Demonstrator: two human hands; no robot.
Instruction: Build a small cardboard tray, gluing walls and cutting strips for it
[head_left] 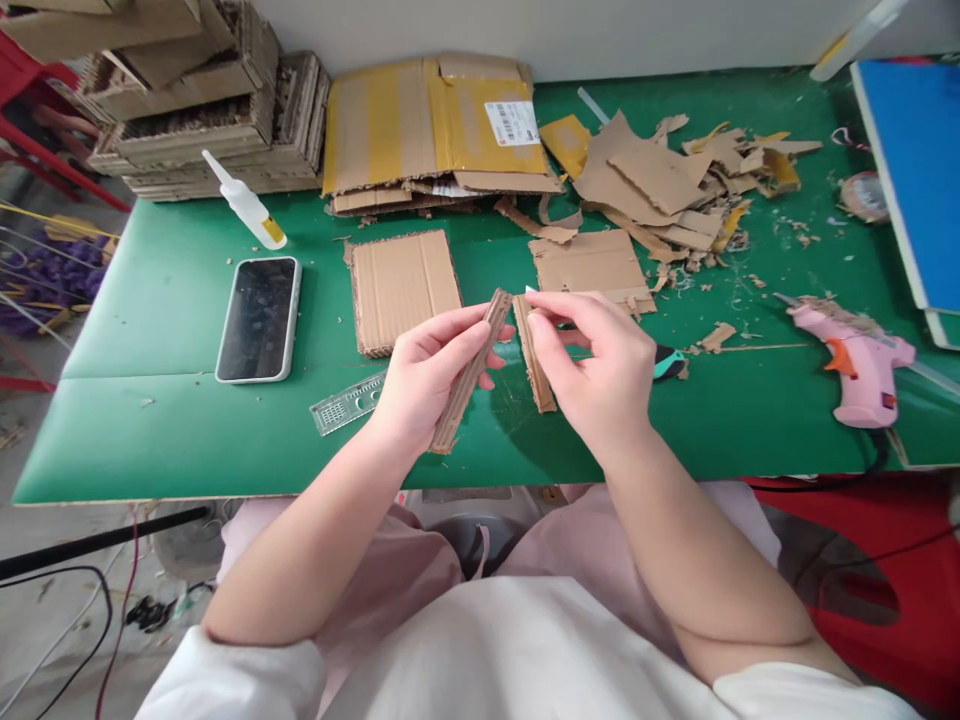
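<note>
My left hand (pixel 431 365) grips a narrow, layered cardboard strip (pixel 471 375), tilted with its upper end to the right. Close beside it, my right hand (pixel 592 355) pinches a second cardboard strip (pixel 535 360) between thumb and fingers. The upper ends of the two strips nearly meet; a small gap shows between them. Behind my left hand lies a square cardboard stack (pixel 405 285), and behind my right a flat cardboard piece (pixel 592 265). A clear plastic ruler (pixel 345 403) is partly covered by my left hand. A teal-and-black tool (pixel 667 363) is mostly hidden behind my right hand.
On the green table stand a phone (pixel 259 320), a glue bottle (pixel 247 205) and a pink glue gun (pixel 855 360) with its cable. Cardboard scraps (pixel 652 185) heap at the back right, near a taped folded carton (pixel 390 125). Stacked cardboard frames (pixel 202 130) rise back left.
</note>
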